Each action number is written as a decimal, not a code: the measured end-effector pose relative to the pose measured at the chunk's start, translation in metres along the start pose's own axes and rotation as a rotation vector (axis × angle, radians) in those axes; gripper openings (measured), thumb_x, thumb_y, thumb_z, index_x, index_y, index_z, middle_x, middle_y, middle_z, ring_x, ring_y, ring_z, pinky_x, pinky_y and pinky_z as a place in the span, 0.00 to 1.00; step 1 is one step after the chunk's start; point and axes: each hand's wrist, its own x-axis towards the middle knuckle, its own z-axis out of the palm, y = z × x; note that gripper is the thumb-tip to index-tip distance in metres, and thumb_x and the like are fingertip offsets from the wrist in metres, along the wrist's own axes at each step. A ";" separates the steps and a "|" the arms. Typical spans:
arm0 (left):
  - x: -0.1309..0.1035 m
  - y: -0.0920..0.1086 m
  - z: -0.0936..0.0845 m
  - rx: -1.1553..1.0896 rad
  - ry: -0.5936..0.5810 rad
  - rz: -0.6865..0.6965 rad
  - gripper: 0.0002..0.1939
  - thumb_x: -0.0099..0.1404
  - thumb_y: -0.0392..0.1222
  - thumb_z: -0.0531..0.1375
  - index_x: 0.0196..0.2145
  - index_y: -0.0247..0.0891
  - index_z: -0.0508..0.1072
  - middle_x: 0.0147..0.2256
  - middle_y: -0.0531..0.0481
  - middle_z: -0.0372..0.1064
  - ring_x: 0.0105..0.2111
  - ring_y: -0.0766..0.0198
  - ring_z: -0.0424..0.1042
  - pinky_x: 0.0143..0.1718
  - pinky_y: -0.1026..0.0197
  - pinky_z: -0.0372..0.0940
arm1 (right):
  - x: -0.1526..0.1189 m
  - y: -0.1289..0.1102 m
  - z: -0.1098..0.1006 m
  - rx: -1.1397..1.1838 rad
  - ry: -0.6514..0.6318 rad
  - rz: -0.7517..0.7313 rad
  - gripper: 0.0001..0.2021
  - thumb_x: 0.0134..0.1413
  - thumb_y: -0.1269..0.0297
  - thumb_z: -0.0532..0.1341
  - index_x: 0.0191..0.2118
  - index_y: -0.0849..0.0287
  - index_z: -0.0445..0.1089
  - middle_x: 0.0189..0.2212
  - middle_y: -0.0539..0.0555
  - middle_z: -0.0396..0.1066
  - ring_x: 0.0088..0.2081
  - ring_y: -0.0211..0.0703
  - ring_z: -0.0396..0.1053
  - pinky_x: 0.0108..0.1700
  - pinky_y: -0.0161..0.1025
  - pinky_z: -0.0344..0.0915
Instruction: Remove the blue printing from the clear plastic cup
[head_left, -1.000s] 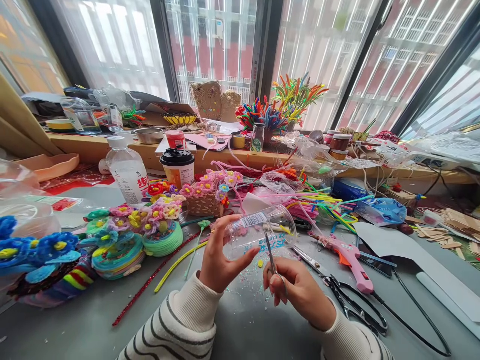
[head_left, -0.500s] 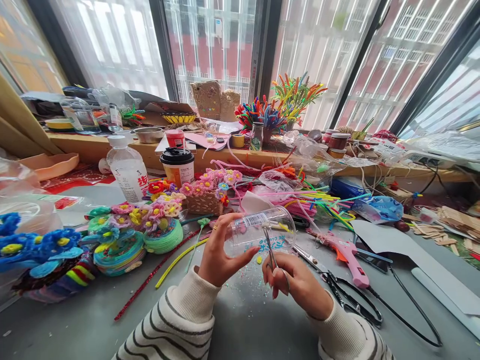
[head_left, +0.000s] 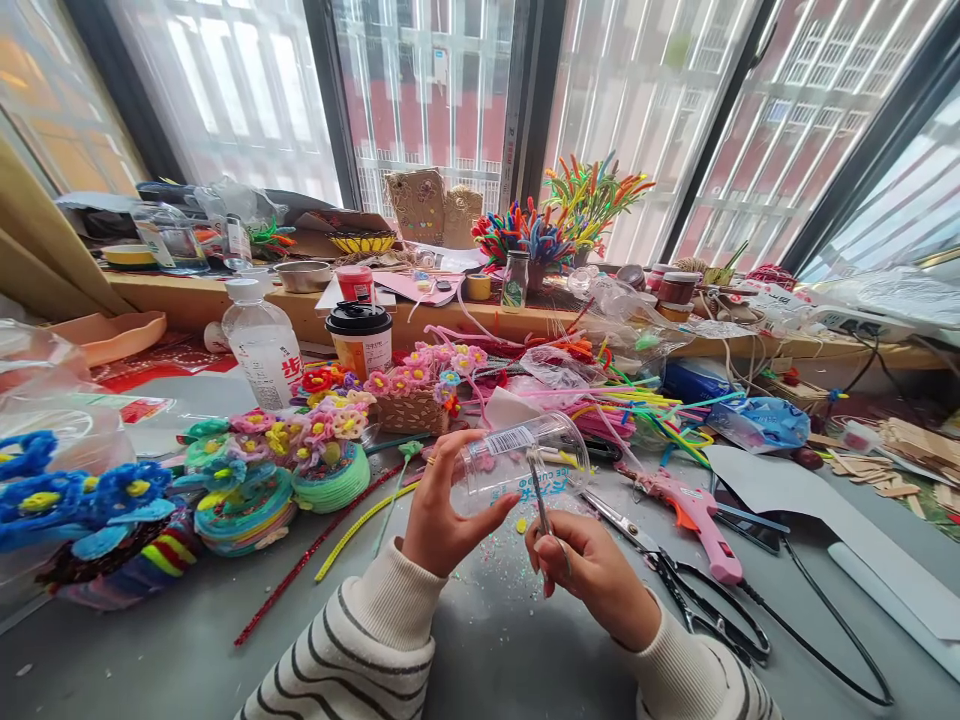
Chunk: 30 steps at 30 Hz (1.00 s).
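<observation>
A clear plastic cup (head_left: 476, 476) with a barcode label and blue print lies tilted on its side in the air, its wide end to the right. My left hand (head_left: 448, 510) grips it by the narrower end, thumb below and fingers behind. Closed around the handles of small metal scissors (head_left: 538, 490), my right hand (head_left: 592, 572) is just right of and below the cup. The scissor blades point up against the cup's side, and look closed or nearly so. Small bits of glitter are scattered on the grey table (head_left: 517, 650) below.
Pipe-cleaner flower pots (head_left: 244, 515) stand at the left, near a water bottle (head_left: 262, 350) and a lidded coffee cup (head_left: 360, 345). Right of my hands lie large black-handled scissors (head_left: 709, 600), a pink glue gun (head_left: 701, 520) with its cable, and white sheets (head_left: 840, 520). Pipe cleaners (head_left: 615, 415) are piled behind.
The small scissors' blades have come closer together, and my right hand has tightened slightly on the handles. The cup stays in my left hand; the view has shifted slightly.
</observation>
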 end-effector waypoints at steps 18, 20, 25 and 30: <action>0.006 0.004 -0.007 0.047 -0.059 0.088 0.28 0.50 0.40 0.63 0.47 0.40 0.57 0.45 0.43 0.60 0.47 0.58 0.61 0.42 0.58 0.65 | -0.001 0.005 -0.002 0.085 -0.098 -0.072 0.26 0.45 0.40 0.52 0.20 0.63 0.60 0.19 0.47 0.56 0.15 0.25 0.48 0.20 0.31 0.60; 0.005 0.004 -0.006 0.043 -0.052 0.079 0.28 0.50 0.40 0.62 0.47 0.41 0.57 0.45 0.43 0.60 0.47 0.58 0.62 0.42 0.58 0.65 | 0.000 0.006 -0.002 0.100 -0.084 -0.057 0.25 0.45 0.41 0.53 0.20 0.62 0.59 0.19 0.47 0.56 0.14 0.24 0.47 0.20 0.31 0.60; 0.004 0.001 -0.005 0.038 -0.041 0.062 0.29 0.49 0.39 0.63 0.47 0.41 0.57 0.46 0.43 0.59 0.48 0.58 0.61 0.44 0.56 0.64 | 0.000 0.006 -0.001 0.084 -0.058 -0.027 0.24 0.44 0.41 0.54 0.20 0.61 0.59 0.14 0.42 0.48 0.14 0.25 0.45 0.20 0.31 0.60; 0.002 0.002 -0.002 -0.105 -0.060 -0.083 0.29 0.50 0.40 0.62 0.49 0.43 0.56 0.49 0.44 0.57 0.50 0.55 0.59 0.47 0.53 0.62 | 0.001 0.002 0.001 -0.007 -0.014 -0.045 0.24 0.44 0.40 0.53 0.20 0.60 0.57 0.17 0.45 0.52 0.17 0.29 0.54 0.20 0.30 0.59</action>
